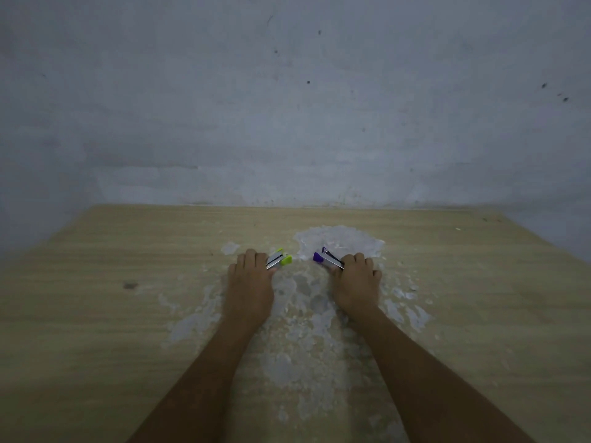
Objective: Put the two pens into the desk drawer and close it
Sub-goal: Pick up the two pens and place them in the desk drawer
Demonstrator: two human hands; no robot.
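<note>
- Pens both sit under curled fingers: the green-ended pen point(279, 259) pokes out past the left hand point(251, 279), on its inner side.
- The purple-ended pen point(328, 259) juts from the right hand point(355, 281), pointing inward.
- Fingers close around each barrel, knuckles up.
- Both forearms reach straight out over the worn desk point(112, 314); the tips are apart.

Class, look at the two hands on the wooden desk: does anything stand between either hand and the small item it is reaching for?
Nothing does. The left hand already grips the green-tipped metal item, the right hand the purple-tipped metal item. No drawer is visible.
</note>
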